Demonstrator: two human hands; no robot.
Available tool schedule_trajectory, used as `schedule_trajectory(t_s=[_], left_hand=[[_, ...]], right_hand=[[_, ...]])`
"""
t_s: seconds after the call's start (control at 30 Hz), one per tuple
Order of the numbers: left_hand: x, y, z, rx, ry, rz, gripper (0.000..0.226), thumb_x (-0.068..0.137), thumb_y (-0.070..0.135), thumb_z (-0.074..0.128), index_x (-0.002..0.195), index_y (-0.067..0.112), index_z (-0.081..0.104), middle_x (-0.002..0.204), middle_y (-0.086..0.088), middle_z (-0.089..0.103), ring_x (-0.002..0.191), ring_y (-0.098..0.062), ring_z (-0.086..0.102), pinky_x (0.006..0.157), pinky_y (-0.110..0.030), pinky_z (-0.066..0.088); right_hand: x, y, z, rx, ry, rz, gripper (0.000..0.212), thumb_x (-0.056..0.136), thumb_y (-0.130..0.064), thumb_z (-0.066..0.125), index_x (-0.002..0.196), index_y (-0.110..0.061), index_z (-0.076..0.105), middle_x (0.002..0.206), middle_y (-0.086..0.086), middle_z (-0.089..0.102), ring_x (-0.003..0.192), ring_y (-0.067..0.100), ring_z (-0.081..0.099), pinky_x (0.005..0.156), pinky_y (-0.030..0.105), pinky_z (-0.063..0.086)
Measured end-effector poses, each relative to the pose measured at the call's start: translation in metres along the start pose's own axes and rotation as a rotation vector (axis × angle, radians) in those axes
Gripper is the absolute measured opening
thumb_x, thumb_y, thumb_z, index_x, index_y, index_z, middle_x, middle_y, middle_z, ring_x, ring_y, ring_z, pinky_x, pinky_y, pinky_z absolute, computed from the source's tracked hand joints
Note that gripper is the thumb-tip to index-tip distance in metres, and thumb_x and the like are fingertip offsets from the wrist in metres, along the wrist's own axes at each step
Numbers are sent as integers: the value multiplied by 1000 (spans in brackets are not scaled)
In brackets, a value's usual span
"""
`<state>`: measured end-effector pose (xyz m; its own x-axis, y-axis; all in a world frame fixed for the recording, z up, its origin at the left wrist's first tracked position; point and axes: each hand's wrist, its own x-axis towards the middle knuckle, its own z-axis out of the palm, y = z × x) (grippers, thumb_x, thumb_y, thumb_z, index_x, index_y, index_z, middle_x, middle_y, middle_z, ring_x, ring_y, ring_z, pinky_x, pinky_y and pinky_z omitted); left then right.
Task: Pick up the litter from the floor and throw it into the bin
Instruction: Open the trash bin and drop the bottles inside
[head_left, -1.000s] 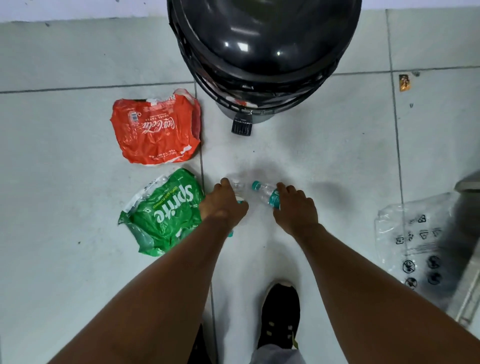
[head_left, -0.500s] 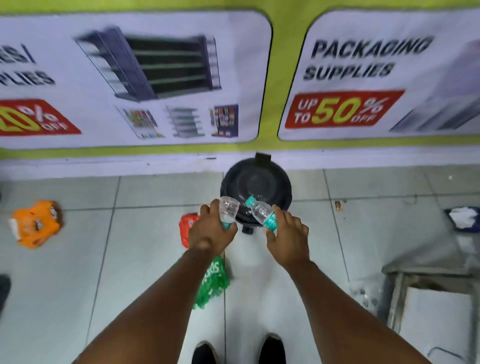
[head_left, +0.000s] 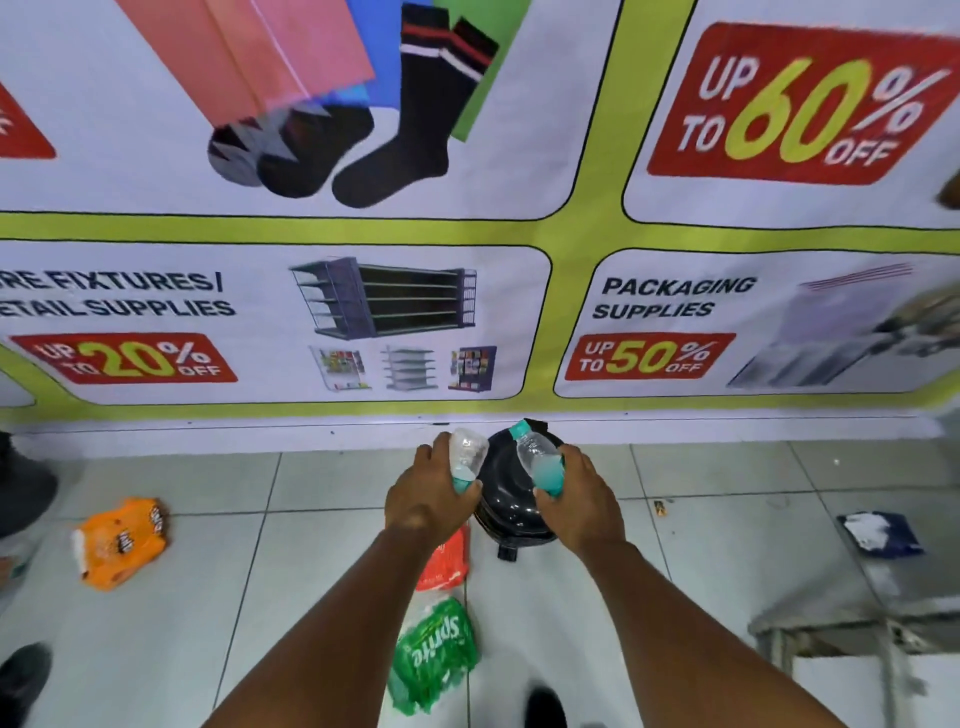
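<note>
Bin: black, lid shut, by the wall, straight ahead of me.
My left hand: wrapped round a crumpled clear bottle, left of the bin.
My right hand: clutching a capped bottle over the bin.
Floor litter: green Sprite wrap and what looks like a red wrap, before the bin.

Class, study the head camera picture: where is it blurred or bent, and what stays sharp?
Head view: the wall banner bows from the wide lens and smears near the top; the left hand, right hand and black bin look fairly sharp.
</note>
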<state>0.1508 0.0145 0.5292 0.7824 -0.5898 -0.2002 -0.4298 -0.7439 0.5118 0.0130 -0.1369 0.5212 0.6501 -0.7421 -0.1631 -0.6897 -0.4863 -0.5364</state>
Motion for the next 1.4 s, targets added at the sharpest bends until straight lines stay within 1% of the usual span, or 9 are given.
schedule_trajectory(t_s=[0.17, 0.23, 0.37, 0.5, 0.63, 0.83, 0.97, 1.23, 1.4], left_hand=[[13, -13, -11, 0, 30, 29, 75, 78, 56, 62, 139, 26, 29, 124, -4, 54, 101, -31, 61, 79, -40, 51], [18, -17, -13, -12, 40, 36, 77, 79, 57, 63, 140, 27, 27, 126, -3, 54, 102, -29, 61, 80, -39, 53], [34, -31, -8, -39, 45, 35, 76, 79, 57, 66, 138, 28, 27, 126, -1, 55, 103, -25, 60, 81, -39, 56], [62, -45, 4, -35, 45, 23, 75, 78, 54, 68, 137, 29, 28, 125, 0, 55, 102, -23, 60, 82, -40, 57], [88, -55, 21, -13, 41, 13, 75, 79, 55, 66, 137, 29, 27, 124, -1, 56, 100, -25, 62, 82, -42, 57], [117, -61, 44, 26, 19, 2, 72, 79, 56, 63, 135, 29, 29, 120, -2, 56, 96, -29, 62, 79, -42, 55], [125, -63, 57, 16, -14, -6, 73, 79, 55, 65, 136, 29, 29, 121, -2, 57, 98, -28, 62, 82, -43, 55], [139, -64, 83, 28, -65, -2, 70, 78, 56, 63, 132, 31, 26, 121, -4, 57, 97, -32, 62, 81, -47, 55], [156, -68, 117, 49, -95, 18, 71, 78, 56, 61, 136, 29, 29, 121, -5, 56, 96, -32, 62, 79, -45, 54]], right_hand=[[6, -9, 1, -41, 27, -7, 50, 80, -31, 73, 119, -25, 42, 109, 1, 61, 93, 23, 62, 77, 41, 55], [12, -10, 4, -51, 31, 0, 51, 80, -31, 73, 120, -25, 42, 109, 1, 61, 92, 23, 62, 76, 41, 55], [32, -10, 16, -51, 9, 18, 58, 81, -31, 76, 126, -24, 40, 115, 1, 61, 98, 22, 62, 80, 38, 56], [59, -6, 37, -25, -4, 23, 56, 80, -30, 76, 125, -24, 42, 117, 1, 61, 103, 22, 62, 82, 34, 53], [80, 3, 61, -5, -2, 19, 55, 80, -30, 76, 123, -24, 42, 115, 2, 61, 101, 23, 63, 80, 34, 53], [98, 24, 82, 10, -7, 36, 61, 82, -30, 74, 132, -22, 41, 119, 3, 61, 106, 24, 62, 85, 37, 53], [101, 41, 85, 10, -22, 46, 60, 82, -31, 73, 132, -20, 41, 124, 6, 61, 112, 27, 61, 88, 40, 53], [103, 68, 94, 26, -56, 39, 59, 82, -29, 73, 130, -23, 40, 121, 5, 60, 105, 25, 62, 85, 43, 55], [114, 95, 118, 38, -83, 79, 57, 83, -28, 72, 131, -22, 41, 121, 5, 58, 103, 25, 61, 85, 39, 54]])
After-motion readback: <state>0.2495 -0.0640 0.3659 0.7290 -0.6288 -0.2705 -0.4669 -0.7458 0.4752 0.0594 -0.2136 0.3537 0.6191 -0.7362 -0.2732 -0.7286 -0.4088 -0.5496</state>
